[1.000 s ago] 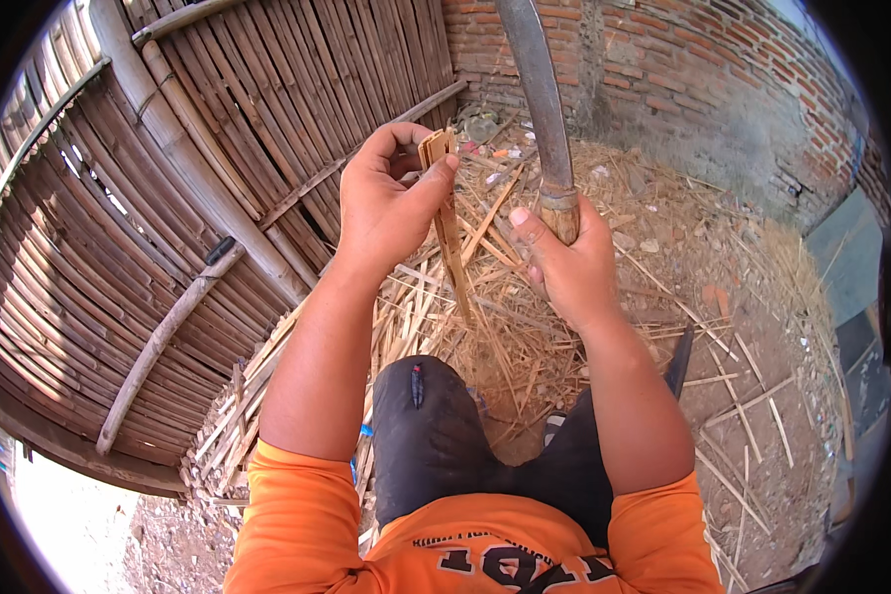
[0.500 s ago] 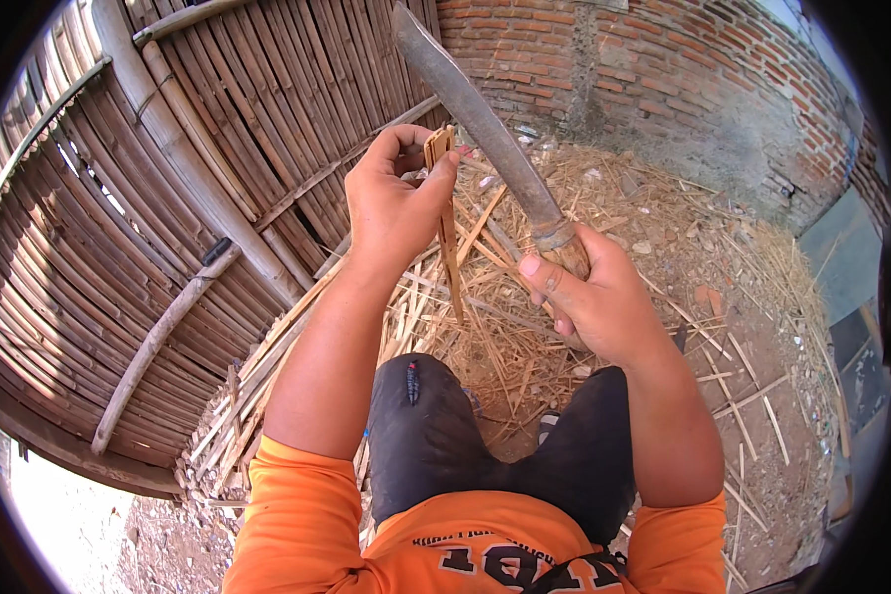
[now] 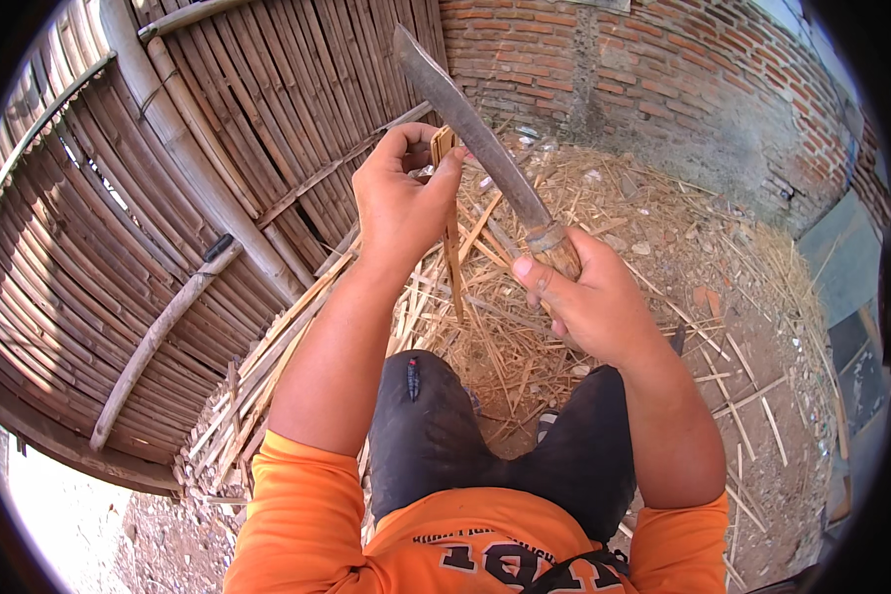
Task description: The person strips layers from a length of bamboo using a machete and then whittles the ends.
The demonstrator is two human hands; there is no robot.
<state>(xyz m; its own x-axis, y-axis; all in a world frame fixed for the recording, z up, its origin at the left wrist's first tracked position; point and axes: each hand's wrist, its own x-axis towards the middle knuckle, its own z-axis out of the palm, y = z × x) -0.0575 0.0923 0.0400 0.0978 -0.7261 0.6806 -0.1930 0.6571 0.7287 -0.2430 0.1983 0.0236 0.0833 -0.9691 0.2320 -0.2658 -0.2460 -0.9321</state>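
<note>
My left hand (image 3: pixel 406 193) is closed on a narrow bamboo piece (image 3: pixel 451 259), pinched near its top end by thumb and fingers. The piece hangs almost upright over the littered ground. In my right hand (image 3: pixel 596 292) is a machete (image 3: pixel 480 134), gripped by its wooden handle (image 3: pixel 556 249). Its long, dark, worn blade slants up and to the left, passing close by the bamboo's top end. Whether blade and bamboo touch I cannot tell.
Split bamboo strips and shavings (image 3: pixel 500 351) cover the ground ahead of my knees. A bamboo-slat wall (image 3: pixel 198 148) stands on the left, with long strips (image 3: pixel 277 346) piled along its foot. A brick wall (image 3: pixel 653 74) closes off the far side. Grey sheets (image 3: pixel 837 257) lean at the right.
The machete has dropped slightly, its blade now closer across the bamboo's top end. My left hand has shifted a little to the right with the bamboo piece.
</note>
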